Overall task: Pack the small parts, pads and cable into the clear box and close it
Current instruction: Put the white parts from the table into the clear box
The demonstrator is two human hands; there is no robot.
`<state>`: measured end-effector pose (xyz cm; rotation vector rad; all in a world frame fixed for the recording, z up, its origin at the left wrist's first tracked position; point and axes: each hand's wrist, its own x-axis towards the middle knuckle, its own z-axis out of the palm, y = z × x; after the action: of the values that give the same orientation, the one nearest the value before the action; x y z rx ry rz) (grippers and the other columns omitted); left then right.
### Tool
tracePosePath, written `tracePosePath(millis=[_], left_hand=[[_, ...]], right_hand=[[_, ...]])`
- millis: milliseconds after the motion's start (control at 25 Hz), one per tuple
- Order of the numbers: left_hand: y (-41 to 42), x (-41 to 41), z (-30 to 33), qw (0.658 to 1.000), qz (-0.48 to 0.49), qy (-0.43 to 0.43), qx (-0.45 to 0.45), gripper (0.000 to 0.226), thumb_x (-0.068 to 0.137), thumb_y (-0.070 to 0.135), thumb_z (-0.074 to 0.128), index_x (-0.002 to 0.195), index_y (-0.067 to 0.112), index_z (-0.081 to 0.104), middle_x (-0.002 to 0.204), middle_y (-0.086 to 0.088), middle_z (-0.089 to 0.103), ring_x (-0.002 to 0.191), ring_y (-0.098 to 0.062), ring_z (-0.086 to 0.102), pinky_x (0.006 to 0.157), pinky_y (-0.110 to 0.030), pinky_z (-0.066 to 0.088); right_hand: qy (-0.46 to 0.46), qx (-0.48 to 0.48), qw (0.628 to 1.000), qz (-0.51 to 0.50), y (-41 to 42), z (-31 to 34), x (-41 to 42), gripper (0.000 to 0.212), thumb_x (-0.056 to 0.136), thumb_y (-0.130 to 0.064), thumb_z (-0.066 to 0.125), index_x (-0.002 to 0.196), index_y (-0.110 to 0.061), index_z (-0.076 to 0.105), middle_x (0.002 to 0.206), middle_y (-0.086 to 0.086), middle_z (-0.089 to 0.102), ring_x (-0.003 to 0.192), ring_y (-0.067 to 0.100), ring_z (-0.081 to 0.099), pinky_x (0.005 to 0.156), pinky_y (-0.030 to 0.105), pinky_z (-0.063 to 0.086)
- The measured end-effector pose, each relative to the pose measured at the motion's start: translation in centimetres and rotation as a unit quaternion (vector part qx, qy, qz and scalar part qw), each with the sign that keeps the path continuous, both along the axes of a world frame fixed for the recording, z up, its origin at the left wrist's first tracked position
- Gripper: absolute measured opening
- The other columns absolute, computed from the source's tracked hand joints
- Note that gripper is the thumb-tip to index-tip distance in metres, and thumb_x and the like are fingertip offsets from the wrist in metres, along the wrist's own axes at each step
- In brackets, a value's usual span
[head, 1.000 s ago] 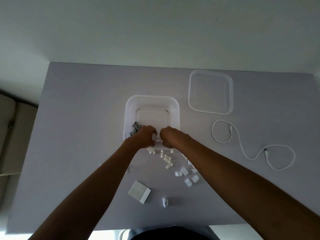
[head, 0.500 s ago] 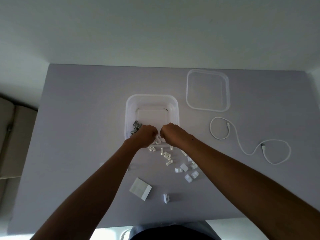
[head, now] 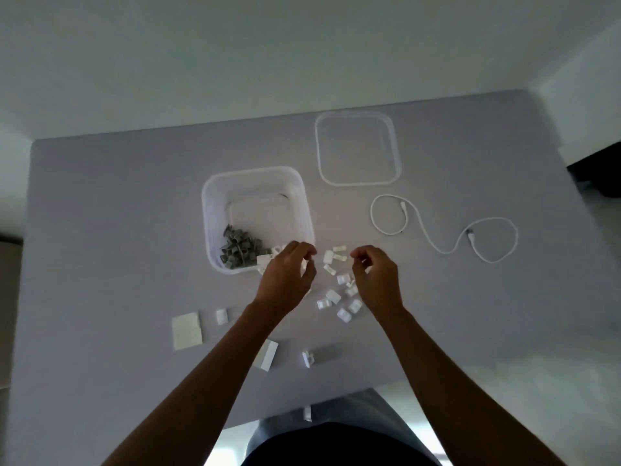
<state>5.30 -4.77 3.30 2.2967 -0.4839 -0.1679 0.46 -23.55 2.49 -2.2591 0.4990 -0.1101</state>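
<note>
The clear box [head: 215, 203] stands open on the grey table, with a heap of grey clips [head: 237, 252] and a few white parts in its near corner. Its clear lid [head: 358, 149] lies flat to the back right. Several small white parts [head: 339, 280] are scattered just in front of the box. My left hand [head: 285, 277] hovers at the box's near right corner, fingers loosely curled and apart. My right hand [head: 378, 277] hovers over the scattered parts, fingers curled, nothing clearly in it. A white cable [head: 443, 230] lies looped at the right. White pads [head: 186, 330] lie at the front left.
A white block [head: 267, 354] and a lone white clip [head: 307, 358] sit near the table's front edge. Another small clip [head: 221, 316] lies beside the pads. A dark object [head: 598, 173] is past the table's right edge.
Both hands, fists together over the box's near wall before, have pulled back and moved apart. The view has shifted, and the pads at the front left are now visible.
</note>
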Motion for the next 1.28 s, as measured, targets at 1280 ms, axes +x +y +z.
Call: tracePosePath(millis=[1280], left_hand=[[-3.9, -5.8, -5.4, 0.805, 0.101, 0.545, -0.212, 0.019, 0.096, 0.011, 0.055, 0.114, 0.005, 0.060, 0.087, -0.013, 0.064, 0.071, -0.020, 0.058, 0.064, -0.030, 0.050]], right_hand=[[0.059, -0.082, 0.995, 0.019, -0.1, -8.6, -8.9, 0.009, 0.072, -0.009, 0.078, 0.079, -0.005, 0.073, 0.081, 0.007, 0.070, 0.080, 0.016, 0.062, 0.075, 0.020, 0.044]])
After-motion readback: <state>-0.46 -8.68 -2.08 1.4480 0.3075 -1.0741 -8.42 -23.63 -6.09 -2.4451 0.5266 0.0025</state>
